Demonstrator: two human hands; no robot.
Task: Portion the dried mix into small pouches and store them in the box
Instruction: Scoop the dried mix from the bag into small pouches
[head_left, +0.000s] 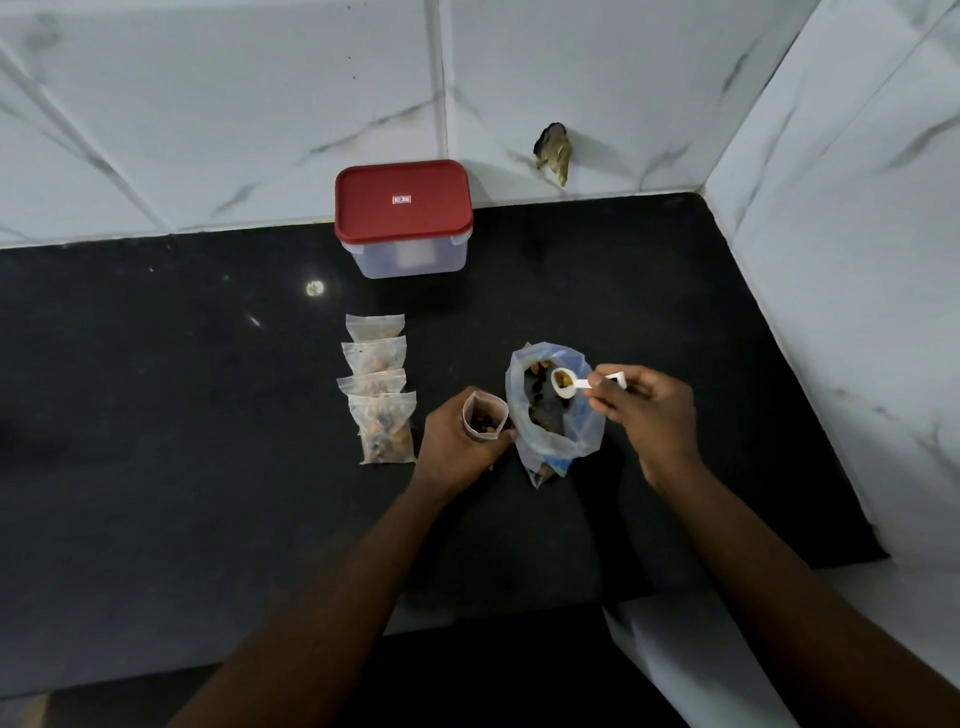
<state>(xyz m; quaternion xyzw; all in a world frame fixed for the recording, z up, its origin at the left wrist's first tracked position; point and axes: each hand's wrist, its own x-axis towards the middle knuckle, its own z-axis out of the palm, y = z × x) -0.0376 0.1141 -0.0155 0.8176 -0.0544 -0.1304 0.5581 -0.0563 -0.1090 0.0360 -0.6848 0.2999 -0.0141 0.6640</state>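
On the dark counter (182, 415), furthest left, four filled pouches (378, 395) lie in a column running away from the person, each overlapping the next. They are clear plastic and each holds a clump of brown, orange and dark pieces of the dried mix. Their tops look closed, though the seals are too small to make out.

Slightly right of that column, against the marbled tile wall (208, 130), stands the box (410, 257). Its red lid (402, 200) is on, and its walls are frosted, so what it holds cannot be told.

Next comes the left hand (457, 441), its fingers curled round the open pouch (485, 415). That pouch is held upright with its mouth spread wide, and dark and orange bits lie at its bottom.

Just beside that pouch stands the large bag (556, 421) of bluish clear plastic, resting on the counter with its mouth open and more of the mix visible inside.

Over the bag's mouth hangs the white scoop (563, 383), its bowl loaded with orange-brown pieces.

The right hand (649, 410) pinches the scoop's handle between thumb and fingertips, with the other fingers bent loosely.

On the wall above is a dark, ragged patch (553, 153).
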